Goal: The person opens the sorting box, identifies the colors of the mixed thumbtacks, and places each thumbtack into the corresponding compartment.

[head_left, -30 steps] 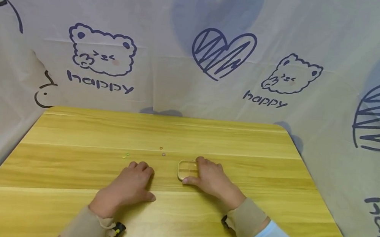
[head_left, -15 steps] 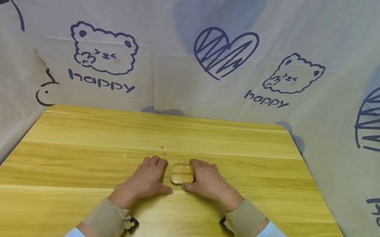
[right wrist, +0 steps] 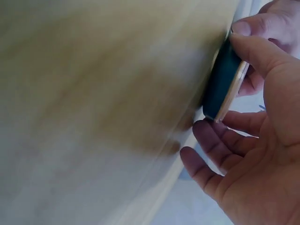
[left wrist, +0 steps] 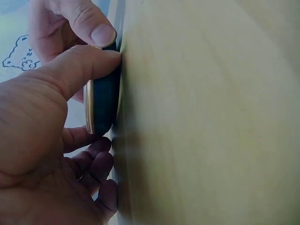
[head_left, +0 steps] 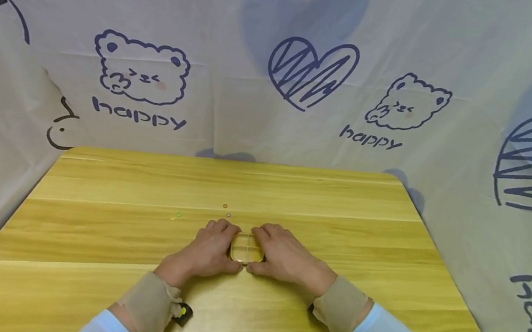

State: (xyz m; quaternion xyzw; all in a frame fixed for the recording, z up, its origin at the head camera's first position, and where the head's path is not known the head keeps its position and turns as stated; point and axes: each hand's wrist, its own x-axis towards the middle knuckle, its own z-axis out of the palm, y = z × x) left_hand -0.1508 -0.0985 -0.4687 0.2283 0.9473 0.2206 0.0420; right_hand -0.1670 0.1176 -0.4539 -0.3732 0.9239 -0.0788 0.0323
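Observation:
A small rounded box (head_left: 241,248) with a see-through top and cross-shaped dividers sits near the middle of the table. My left hand (head_left: 210,251) grips its left side, thumb at the near edge and fingers round the far edge. From the right, my right hand (head_left: 286,256) holds it the same way, and the two thumbs nearly meet at the front. In the left wrist view the box's side (left wrist: 106,103) is dark teal under a golden rim. The same dark side (right wrist: 222,77) shows in the right wrist view, low against the tabletop.
Beyond my left hand lie tiny rings on the wooden table (head_left: 339,205): an orange one (head_left: 225,206), a pinkish one (head_left: 229,215), a green one (head_left: 178,214) and a yellow one (head_left: 173,218). A white printed cloth (head_left: 233,104) hangs behind the table.
My left hand has come right and taken hold of the box's left side. The box has slid left and slightly nearer with my right hand. The tiny rings lie where they were.

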